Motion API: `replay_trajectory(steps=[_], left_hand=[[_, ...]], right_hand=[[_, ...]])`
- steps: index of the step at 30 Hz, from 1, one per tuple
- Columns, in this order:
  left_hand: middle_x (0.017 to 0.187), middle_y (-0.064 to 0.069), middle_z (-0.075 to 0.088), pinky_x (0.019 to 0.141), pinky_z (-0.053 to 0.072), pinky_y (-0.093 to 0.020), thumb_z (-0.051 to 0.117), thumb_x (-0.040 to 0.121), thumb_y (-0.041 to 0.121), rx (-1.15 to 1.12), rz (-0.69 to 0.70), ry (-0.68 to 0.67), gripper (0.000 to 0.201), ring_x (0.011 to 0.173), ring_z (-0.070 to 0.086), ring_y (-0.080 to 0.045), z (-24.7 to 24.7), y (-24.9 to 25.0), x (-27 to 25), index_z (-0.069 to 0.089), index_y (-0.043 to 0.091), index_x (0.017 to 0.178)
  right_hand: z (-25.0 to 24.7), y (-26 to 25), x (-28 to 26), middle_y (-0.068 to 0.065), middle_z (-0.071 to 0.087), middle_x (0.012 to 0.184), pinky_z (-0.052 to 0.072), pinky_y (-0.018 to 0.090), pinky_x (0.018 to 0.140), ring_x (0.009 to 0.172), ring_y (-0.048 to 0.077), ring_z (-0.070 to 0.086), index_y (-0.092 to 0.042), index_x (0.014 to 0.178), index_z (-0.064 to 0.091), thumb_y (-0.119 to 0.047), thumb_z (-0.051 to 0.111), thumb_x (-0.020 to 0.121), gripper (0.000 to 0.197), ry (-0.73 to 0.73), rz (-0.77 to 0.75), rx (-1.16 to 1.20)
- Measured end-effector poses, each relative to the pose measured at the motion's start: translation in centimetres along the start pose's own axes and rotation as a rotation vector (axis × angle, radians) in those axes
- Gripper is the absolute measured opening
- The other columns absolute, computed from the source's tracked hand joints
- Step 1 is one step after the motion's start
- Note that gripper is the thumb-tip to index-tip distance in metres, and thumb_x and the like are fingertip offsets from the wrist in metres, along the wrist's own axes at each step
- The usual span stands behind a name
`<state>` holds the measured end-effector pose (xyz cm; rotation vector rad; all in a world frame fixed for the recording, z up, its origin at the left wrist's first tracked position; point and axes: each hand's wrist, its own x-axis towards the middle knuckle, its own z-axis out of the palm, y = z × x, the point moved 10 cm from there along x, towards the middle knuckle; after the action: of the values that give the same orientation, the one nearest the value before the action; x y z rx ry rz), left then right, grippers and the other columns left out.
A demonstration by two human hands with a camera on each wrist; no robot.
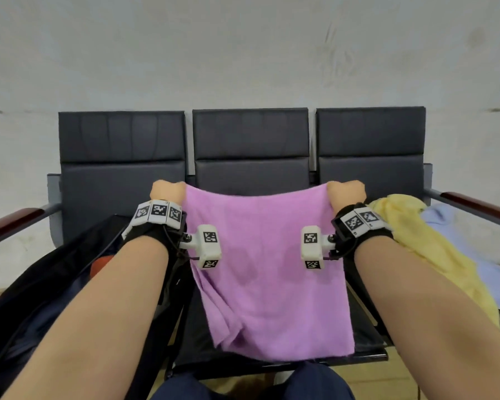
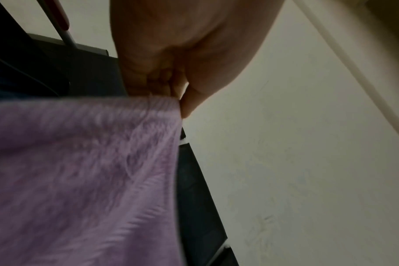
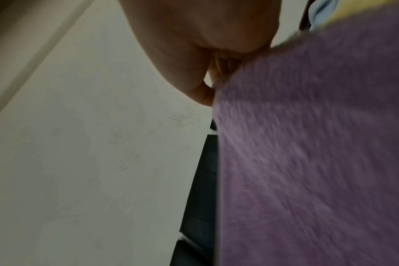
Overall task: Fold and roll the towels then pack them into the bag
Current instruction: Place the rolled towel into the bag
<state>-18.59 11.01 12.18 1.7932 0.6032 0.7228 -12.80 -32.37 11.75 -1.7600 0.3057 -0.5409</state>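
I am holding the purple towel (image 1: 269, 272) up by its top edge: a soft, fuzzy cloth, doubled over, with loose layers showing along its lower left side. My left hand (image 1: 168, 190) is pinching the upper left corner; my right hand (image 1: 347, 193) is pinching the upper right corner. The towel is hanging below both grips, in front of the middle seat (image 1: 251, 151), between the dark bag (image 1: 49, 287) and the yellow towel (image 1: 422, 241).

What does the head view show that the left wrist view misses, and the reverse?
Only the head view shows the right hand gripping the purple towel's other top corner, the yellow towel and light blue towel on the right seat, and the dark bag on the left seat. Only the left wrist view shows the thumb pinching the corner up close. Both share the left hand holding the purple towel.
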Motion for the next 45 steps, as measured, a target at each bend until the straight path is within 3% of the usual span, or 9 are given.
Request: replay_trajectory(steps=[4,6,9,15,21,28,31,37,45], left_hand=[[0.054,-0.010,0.063,0.078,0.054,-0.043,0.068,0.076,0.013,-0.195,-0.062,-0.240,0.016,0.074,0.060,-0.030,4.1,-0.2,-1.6,0.057,0.004,0.067],[0.062,-0.013,0.056,0.068,0.058,-0.040,0.063,0.085,0.006,-0.278,-0.025,-0.298,0.024,0.070,0.056,-0.026,5.6,1.5,-3.4,0.052,0.008,0.064],[0.067,-0.010,0.056,0.053,0.055,-0.027,0.063,0.089,0.009,-0.347,0.054,-0.380,0.021,0.064,0.056,-0.020,7.7,3.8,-5.8,0.056,0.010,0.069],[0.087,-0.016,0.072,0.079,0.059,-0.045,0.072,0.083,0.020,-0.304,0.167,-0.410,0.013,0.082,0.068,-0.026,9.1,4.9,-7.3,0.072,0.007,0.081],[0.079,-0.011,0.074,0.081,0.057,-0.047,0.076,0.060,0.034,-0.274,0.176,-0.391,0.026,0.083,0.071,-0.029,9.5,4.1,-6.8,0.077,0.013,0.075],[0.087,-0.017,0.073,0.087,0.056,-0.045,0.074,0.081,0.023,-0.234,0.222,-0.509,0.016,0.092,0.070,-0.031,10.1,4.8,-8.2,0.076,0.006,0.083],[0.090,-0.016,0.070,0.082,0.058,-0.029,0.062,0.091,0.007,-0.262,0.266,-0.630,0.015,0.082,0.069,-0.019,10.5,5.4,-9.2,0.071,-0.003,0.099],[0.100,-0.019,0.071,0.092,0.054,-0.039,0.068,0.083,0.001,-0.207,0.330,-0.583,0.017,0.092,0.066,-0.023,10.2,5.3,-9.0,0.072,0.006,0.098],[0.091,-0.005,0.067,0.077,0.053,-0.027,0.082,0.071,0.009,-0.001,0.429,-0.578,0.034,0.081,0.063,-0.015,11.0,5.1,-8.9,0.057,0.007,0.094]], right_hand=[[4.4,-0.1,-2.0,0.007,0.043,0.057,0.040,0.026,0.046,0.055,0.024,0.045,-0.008,0.057,0.047,-0.007,0.060,0.078,0.025,-0.208,0.028,0.184],[6.9,-1.1,-3.5,0.008,0.042,0.059,0.043,0.022,0.037,0.054,0.021,0.045,-0.011,0.062,0.045,-0.003,0.058,0.084,0.026,-0.338,0.004,0.274],[9.4,-3.2,-6.0,0.010,0.056,0.069,0.050,0.022,0.043,0.060,0.019,0.057,-0.008,0.075,0.055,-0.005,0.059,0.089,0.015,-0.492,-0.076,0.304],[11.4,-4.6,-8.2,0.013,0.068,0.087,0.059,0.035,0.068,0.079,0.021,0.066,-0.007,0.083,0.065,-0.014,0.065,0.090,0.010,-0.578,-0.157,0.291],[12.3,-4.9,-9.4,0.015,0.069,0.085,0.055,0.025,0.058,0.075,0.019,0.067,0.003,0.092,0.067,-0.013,0.065,0.091,0.016,-0.652,-0.163,0.291],[12.3,-4.8,-9.3,0.017,0.068,0.082,0.055,0.024,0.057,0.070,0.020,0.067,0.001,0.083,0.069,-0.008,0.062,0.091,0.013,-0.664,-0.150,0.276],[12.3,-4.8,-9.6,0.026,0.069,0.097,0.060,0.031,0.069,0.083,0.025,0.070,0.008,0.095,0.069,0.001,0.052,0.092,0.019,-0.732,-0.126,0.250],[12.9,-4.9,-11.3,0.028,0.061,0.119,0.054,0.038,0.092,0.110,0.032,0.063,0.011,0.115,0.062,0.021,0.031,0.083,0.045,-0.951,-0.124,0.229],[13.2,-4.3,-11.9,0.023,0.061,0.120,0.057,0.035,0.087,0.106,0.031,0.065,0.010,0.104,0.065,0.023,0.032,0.083,0.042,-1.044,-0.021,0.315]])
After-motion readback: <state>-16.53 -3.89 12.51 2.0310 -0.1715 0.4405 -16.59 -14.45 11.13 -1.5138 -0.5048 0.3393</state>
